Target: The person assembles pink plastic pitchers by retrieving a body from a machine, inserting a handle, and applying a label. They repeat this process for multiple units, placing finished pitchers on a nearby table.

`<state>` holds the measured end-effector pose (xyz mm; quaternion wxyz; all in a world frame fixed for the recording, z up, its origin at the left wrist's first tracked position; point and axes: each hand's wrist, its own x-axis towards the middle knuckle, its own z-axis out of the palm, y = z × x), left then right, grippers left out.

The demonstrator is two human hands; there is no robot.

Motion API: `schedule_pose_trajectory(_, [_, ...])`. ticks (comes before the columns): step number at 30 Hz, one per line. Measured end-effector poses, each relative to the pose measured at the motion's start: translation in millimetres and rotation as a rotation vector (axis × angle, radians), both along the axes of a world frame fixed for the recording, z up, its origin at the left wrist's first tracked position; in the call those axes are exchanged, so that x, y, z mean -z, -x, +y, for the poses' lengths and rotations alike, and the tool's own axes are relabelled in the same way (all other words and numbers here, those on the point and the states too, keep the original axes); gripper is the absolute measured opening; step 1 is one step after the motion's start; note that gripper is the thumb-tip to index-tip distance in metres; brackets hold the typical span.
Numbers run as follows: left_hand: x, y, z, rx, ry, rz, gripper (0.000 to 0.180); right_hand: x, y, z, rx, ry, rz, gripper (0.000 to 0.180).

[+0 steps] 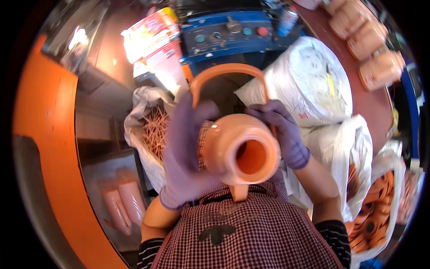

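An orange plastic jug [215, 145] is in front of my apron, its round mouth facing up towards me. A curved orange handle [228, 68] arches beyond it, its lower ends partly hidden by my hands. My right hand [284, 132], in a purple glove, is closed on the right leg of the handle beside the jug. My left hand [181, 148], gloved too and smeared by motion, is at the jug's left side. Its fingers reach up by the handle's left leg, with the thumb spread apart near the jug's rim.
Ahead is a blue control panel [228, 38] with buttons. A white sack [291, 85] and an open bag of orange parts [374, 210] stand right; a sack of thin orange sticks [154, 130] is left. Orange containers [380, 69] line the brown table [313, 20]. An orange panel [49, 103] borders the left.
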<state>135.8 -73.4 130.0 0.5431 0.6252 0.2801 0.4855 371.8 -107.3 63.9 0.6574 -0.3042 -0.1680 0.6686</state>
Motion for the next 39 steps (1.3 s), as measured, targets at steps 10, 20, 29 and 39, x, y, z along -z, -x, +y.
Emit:
schedule_pose_trajectory(10, [65,-21,23,0.092,0.886,-0.404,0.039,21,-21,-25,-0.064,0.007,0.056,0.01])
schedule_pose_trajectory(20, [54,-31,40,0.01,0.75,-0.209,0.042,19,-10,-7,-0.076,-0.117,-0.004,0.019])
schedule_pose_trajectory(29, [58,-21,63,0.118,0.906,-0.655,0.036,-38,-21,12,0.219,0.142,-0.862,0.032])
schedule_pose_trajectory(39, [12,-34,81,0.18,0.382,-0.712,0.052,-32,-54,-23,0.091,0.053,-1.167,0.038])
